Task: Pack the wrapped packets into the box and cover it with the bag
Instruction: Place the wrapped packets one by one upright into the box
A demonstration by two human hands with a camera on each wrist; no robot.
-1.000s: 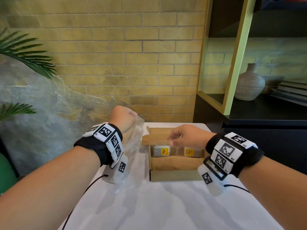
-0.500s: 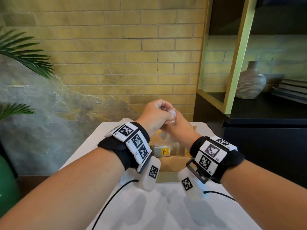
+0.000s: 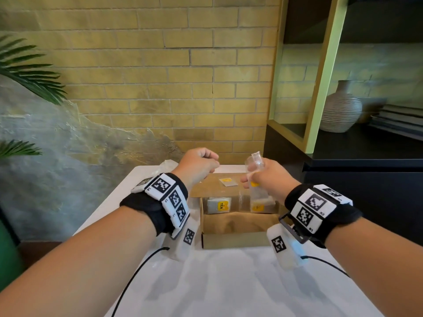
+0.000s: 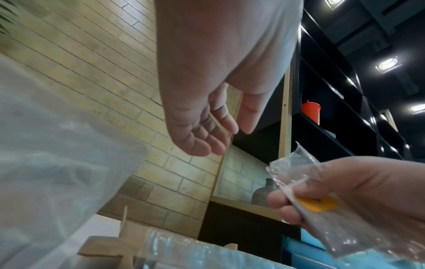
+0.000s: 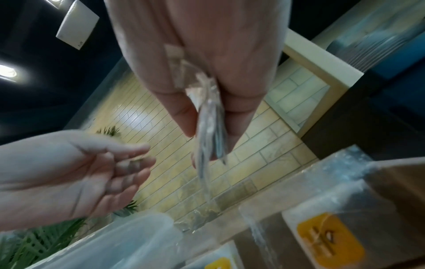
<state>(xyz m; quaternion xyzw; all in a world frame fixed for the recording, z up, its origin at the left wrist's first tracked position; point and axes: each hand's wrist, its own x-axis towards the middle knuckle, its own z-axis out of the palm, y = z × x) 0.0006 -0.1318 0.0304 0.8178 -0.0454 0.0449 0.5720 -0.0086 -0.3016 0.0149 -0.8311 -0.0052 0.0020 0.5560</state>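
White table (image 3: 229,282) bears open box (image 3: 238,239); right hand (image 3: 267,177) pinches bag (image 3: 255,161).

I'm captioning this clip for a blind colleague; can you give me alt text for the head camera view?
A right hand pinches a clear wrapped packet above an open cardboard box on a white table; two tea packets stand inside and another lies on the back flap. The left hand hovers beside it, fingers loosely curled, holding nothing.
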